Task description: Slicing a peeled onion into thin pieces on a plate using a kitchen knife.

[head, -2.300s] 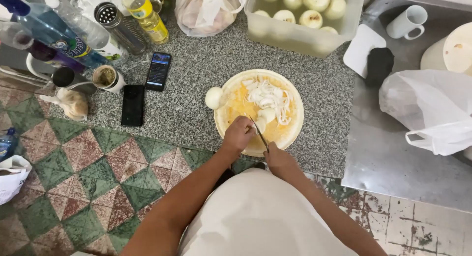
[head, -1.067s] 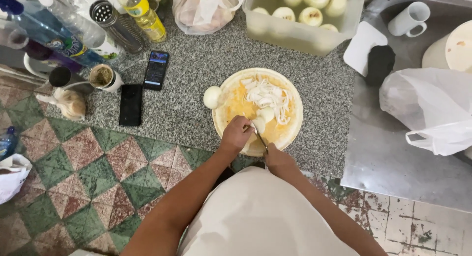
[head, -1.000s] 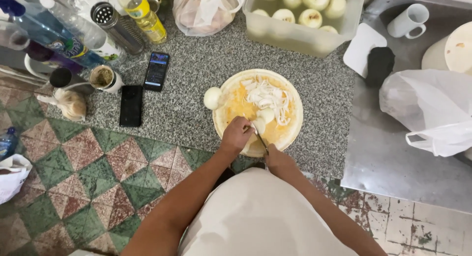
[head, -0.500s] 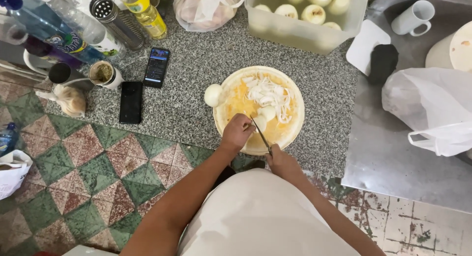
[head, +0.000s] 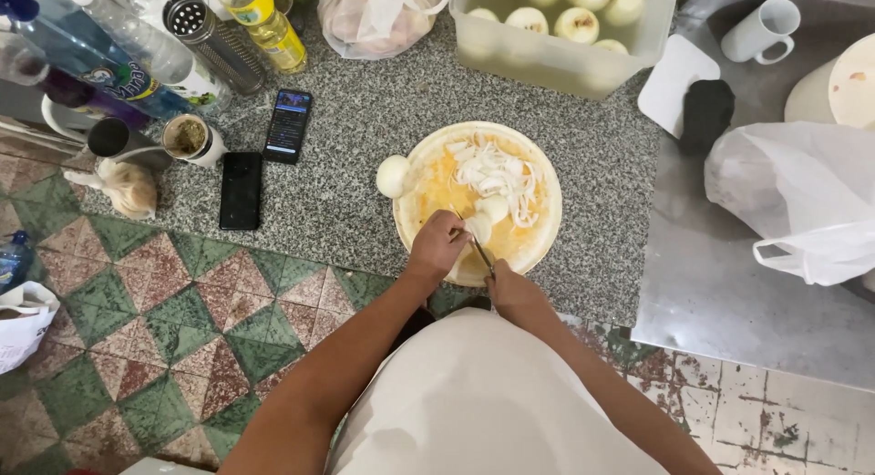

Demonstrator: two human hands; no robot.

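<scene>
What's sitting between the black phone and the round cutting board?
In the head view, only bare speckled counter lies between the black phone and the cutting board.

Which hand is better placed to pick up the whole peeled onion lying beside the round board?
Probably the left hand. It rests on the round board on the side where the whole peeled onion lies, against the board's left edge. The right hand holds the knife and sits farther away.

bare granite left of round board [head: 538, 247], whole onion [head: 393, 175] beside rim, 2 phones [head: 241, 190] beyond
</scene>
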